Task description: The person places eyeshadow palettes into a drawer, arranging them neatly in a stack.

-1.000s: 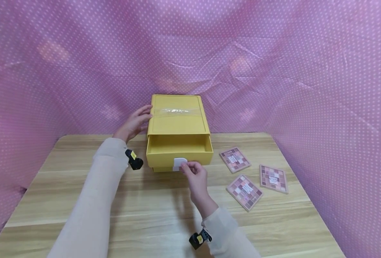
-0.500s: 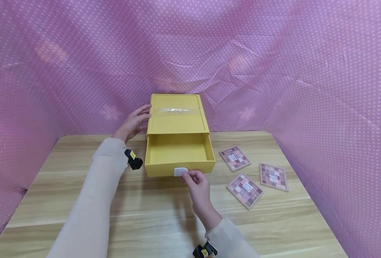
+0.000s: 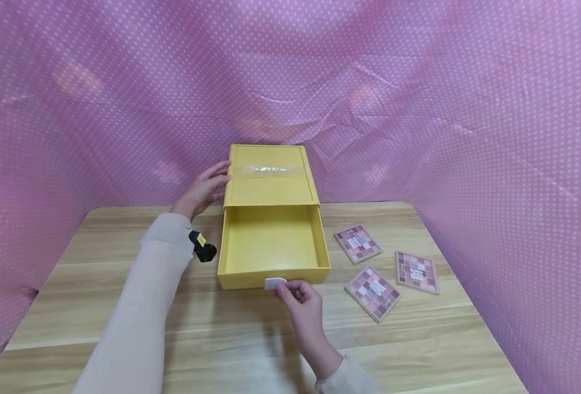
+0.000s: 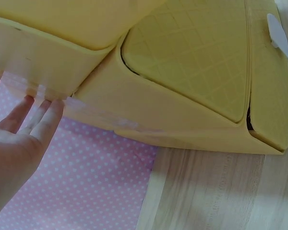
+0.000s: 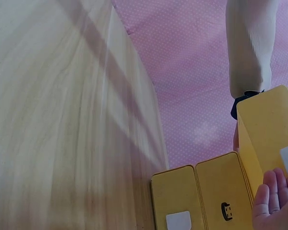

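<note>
pink-purple polka-dotted cloth surrounds a pale wood-grain table in my remote feed. over the past second, the rectangular yellow plastic drawer has slid much farther toward the person, out of the boxy yellow plastic cabinet, baring most of its floor; i judge that it now gives easy access from above. the right hand is closed to a pinch, thumb and fingers on the flat white pull tab at the drawer's front. the left hand has its fingers extended against the cabinet's left side, grasping nothing; i read that as steadying. three square pink-patterned palettes lie to the drawer's right, all in the same places as before.
</note>
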{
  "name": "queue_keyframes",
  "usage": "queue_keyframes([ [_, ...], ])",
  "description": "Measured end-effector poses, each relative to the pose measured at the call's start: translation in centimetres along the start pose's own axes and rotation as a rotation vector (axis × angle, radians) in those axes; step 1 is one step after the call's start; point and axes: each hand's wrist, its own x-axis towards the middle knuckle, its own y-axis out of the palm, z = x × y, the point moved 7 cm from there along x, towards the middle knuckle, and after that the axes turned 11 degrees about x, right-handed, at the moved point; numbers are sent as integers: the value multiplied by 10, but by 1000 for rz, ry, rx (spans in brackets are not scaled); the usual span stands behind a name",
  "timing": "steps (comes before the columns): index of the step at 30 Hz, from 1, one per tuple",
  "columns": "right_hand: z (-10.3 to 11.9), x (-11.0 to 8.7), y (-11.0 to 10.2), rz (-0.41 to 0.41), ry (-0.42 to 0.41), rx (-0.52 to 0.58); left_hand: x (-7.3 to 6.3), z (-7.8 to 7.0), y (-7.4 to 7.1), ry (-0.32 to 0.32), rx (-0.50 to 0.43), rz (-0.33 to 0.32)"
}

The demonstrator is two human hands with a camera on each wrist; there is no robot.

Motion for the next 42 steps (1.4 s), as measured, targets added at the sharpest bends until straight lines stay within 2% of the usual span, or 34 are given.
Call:
queue_keyframes([
  [2,1,-2,1,12,-29,18,0,0,0,0,-2,-2],
  [5,21,-6,11,-41,28,-21,0,0,1,2,-7,-6],
  [6,11,-4,6,-30,2,-14,0,0,1,5,-5,-6],
  [8,20,-5,10,-75,66,-26,0,-1,2,7,-5,-6],
  [9,31,-9,16,-107,116,-46,0,-1,2,7,-1,-6],
  [12,33,-10,16,-122,148,-41,0,0,2,4,5,-5],
  [13,48,-14,24,-145,192,-47,0,0,2,2,4,-6],
  [25,47,-16,25,-135,220,-40,0,0,3,2,15,-16],
  [36,51,-15,23,-127,183,-33,0,1,3,-2,5,-9],
  [39,52,-16,24,-93,180,-50,0,2,2,-5,3,-15],
  [42,56,-16,23,-9,175,-123,0,2,1,-4,7,-14],
])
